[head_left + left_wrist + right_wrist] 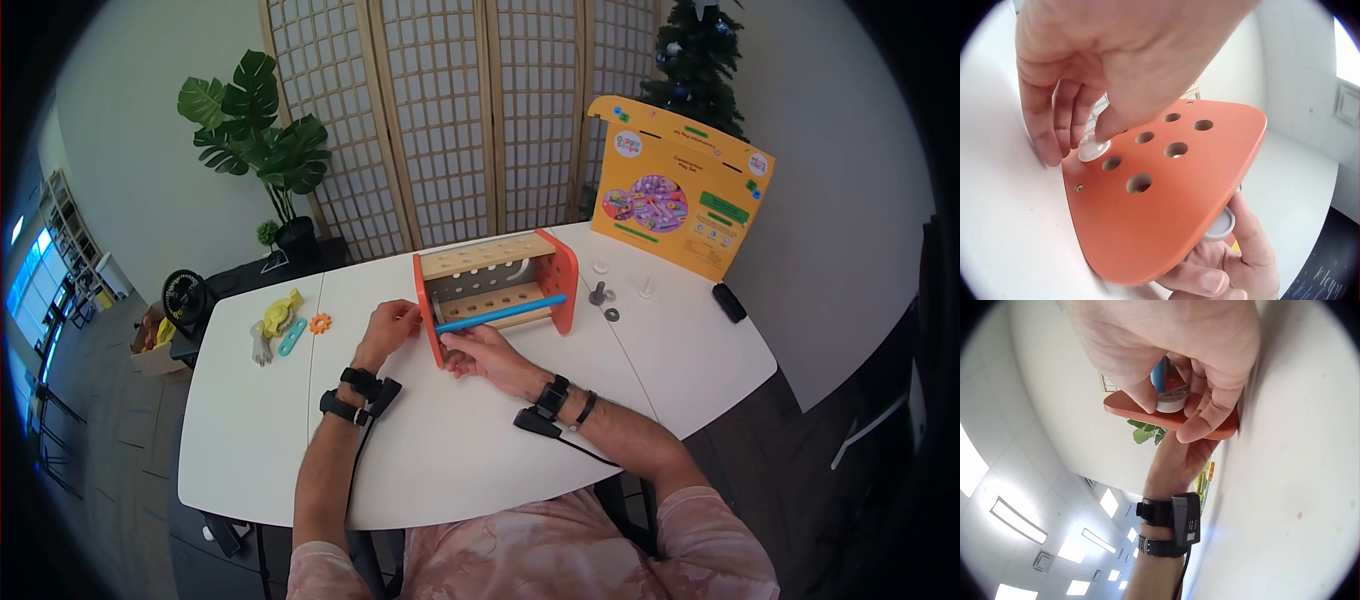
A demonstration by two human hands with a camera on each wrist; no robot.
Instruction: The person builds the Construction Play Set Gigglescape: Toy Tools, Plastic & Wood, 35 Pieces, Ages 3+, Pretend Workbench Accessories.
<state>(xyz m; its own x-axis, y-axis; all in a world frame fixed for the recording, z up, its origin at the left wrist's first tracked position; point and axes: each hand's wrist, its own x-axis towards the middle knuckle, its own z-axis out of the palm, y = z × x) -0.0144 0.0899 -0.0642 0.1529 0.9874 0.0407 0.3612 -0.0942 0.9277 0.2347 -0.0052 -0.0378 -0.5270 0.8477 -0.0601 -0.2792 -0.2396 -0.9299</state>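
A wooden toy toolbox (490, 281) with orange end panels and a blue bar (500, 314) stands on the white table. My left hand (391, 333) is at the outer face of its left end panel (1166, 200), which has rows of round holes. There the thumb and fingers pinch a white round bolt head (1094, 149) against the panel. From the inner side my right hand (490, 360) reaches under the blue bar. Its thumb and fingertips pinch a whitish round piece with a ribbed face (1172, 401), close against the inner side of the panel.
Right of the toolbox lie a grey bolt (597, 293), a dark washer (612, 315) and white pieces (646, 288). Behind them stands a yellow box (680, 190), with a black case (729, 303) beside it. At left are an orange gear (320, 323), a teal strip (292, 337) and a yellow toy (280, 314).
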